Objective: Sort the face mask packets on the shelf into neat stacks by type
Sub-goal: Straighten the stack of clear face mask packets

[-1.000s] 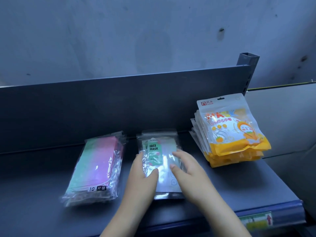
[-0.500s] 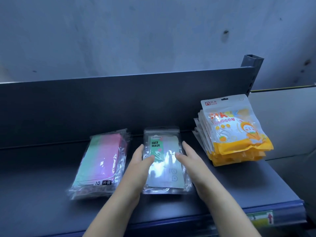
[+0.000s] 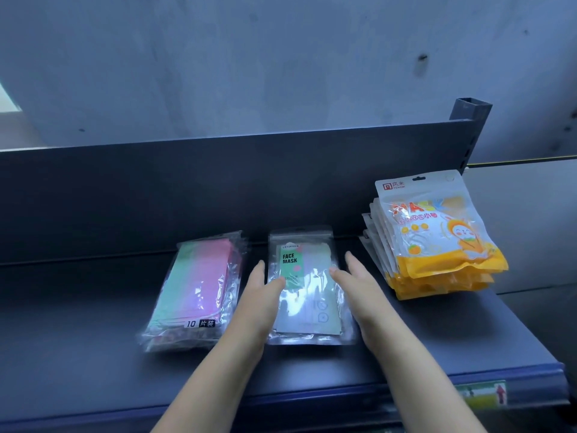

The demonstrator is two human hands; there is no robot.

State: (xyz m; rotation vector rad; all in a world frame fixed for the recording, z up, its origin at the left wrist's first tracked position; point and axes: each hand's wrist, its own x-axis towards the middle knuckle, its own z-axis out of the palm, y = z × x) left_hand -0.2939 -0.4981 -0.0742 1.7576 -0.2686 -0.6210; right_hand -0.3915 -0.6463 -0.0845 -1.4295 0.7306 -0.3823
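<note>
Three piles side by side on the dark grey metal shelf [image 3: 78,323], in front of its upright dark back panel [image 3: 187,189]. In the middle, lying flat: the clear plastic packets with a green card marked FACE MASK [image 3: 307,295]. Flanked by both hands, palms turned inward. At the left edge of this pile the left hand [image 3: 260,295], open with straight fingers, thumb lying on the clear film. At the right edge the right hand [image 3: 359,285], also open and straight-fingered, thumb tip touching the packet.

To the left, near but apart, flat on the shelf: the pile of clear packets with pink and mint green masks [image 3: 196,289], marked 10 at the near end. To the right, well apart, propped at a slant toward the back panel: the pile of white and orange pouches with a cartoon figure [image 3: 437,239].

Along the front of the shelf a blue edge strip [image 3: 343,392] with a green and yellow label [image 3: 480,395]. Behind all, a grey plastered wall [image 3: 281,73].
</note>
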